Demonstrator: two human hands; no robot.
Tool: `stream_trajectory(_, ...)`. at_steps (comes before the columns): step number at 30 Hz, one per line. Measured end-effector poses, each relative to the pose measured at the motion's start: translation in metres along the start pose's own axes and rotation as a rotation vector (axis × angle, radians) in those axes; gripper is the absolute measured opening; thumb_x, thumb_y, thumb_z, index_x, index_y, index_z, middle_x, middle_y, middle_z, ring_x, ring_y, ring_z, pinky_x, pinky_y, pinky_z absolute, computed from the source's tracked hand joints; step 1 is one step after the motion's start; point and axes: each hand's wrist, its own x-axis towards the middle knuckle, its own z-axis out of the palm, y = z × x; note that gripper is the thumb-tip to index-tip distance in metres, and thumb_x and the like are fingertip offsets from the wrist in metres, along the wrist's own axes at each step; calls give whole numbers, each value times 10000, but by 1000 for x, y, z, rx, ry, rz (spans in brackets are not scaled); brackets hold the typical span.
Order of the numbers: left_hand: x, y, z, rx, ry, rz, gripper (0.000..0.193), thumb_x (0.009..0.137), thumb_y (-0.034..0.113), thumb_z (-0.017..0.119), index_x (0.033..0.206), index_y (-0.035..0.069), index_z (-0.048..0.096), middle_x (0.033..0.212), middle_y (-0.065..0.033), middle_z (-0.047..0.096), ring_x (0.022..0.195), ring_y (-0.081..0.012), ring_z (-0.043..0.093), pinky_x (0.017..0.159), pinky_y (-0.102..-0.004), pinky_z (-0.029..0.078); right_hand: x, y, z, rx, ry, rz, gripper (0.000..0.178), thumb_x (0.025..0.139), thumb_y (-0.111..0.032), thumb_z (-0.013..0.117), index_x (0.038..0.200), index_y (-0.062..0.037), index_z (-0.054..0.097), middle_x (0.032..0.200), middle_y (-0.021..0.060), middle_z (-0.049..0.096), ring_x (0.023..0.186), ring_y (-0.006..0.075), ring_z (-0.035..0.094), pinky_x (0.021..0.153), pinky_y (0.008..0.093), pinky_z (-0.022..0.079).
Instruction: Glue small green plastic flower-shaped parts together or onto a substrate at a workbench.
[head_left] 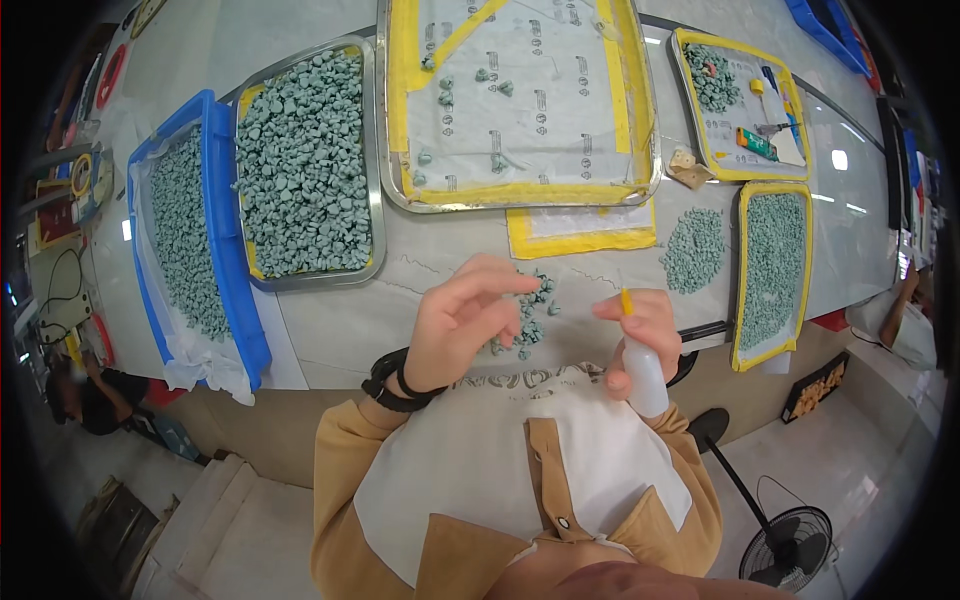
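My left hand, a dark watch on its wrist, is held over the table with fingers curled and thumb and forefinger drawn toward each other. Whatever lies between those fingertips is too small to make out. Just beyond and under them is a small loose group of green stone-like pieces, partly hidden by the fingers. My right hand is wrapped round a white squeeze bottle with a narrow yellow tip, which points up and away from me. The bottle is apart from the green pieces.
A large yellow-taped tray with a few pieces lies ahead. Left are a full metal tray and a blue crate. Right are a loose green pile, a narrow yellow-edged tray and a tool tray. A fan stands lower right.
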Motion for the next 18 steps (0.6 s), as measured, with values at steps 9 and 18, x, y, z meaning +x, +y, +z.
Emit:
stream_trajectory(9,14,-21,-8,-544,57,-249,260,962,38,522,1213,-20,558,1205,-144,627,1127,-220,617,906,-299,512,26,0,8,154,-250,-35,664,875,-681,506,1051,-44,566,824,146,719,953,408,645,742,444,545)
stream_trajectory(18,13,-22,-5,-525,19,-266,249,924,-3,539,1172,12,530,1143,-145,624,976,-162,616,864,-294,501,28,3,14,88,-290,-61,708,849,-734,454,995,-54,587,845,111,723,1007,434,645,734,449,548)
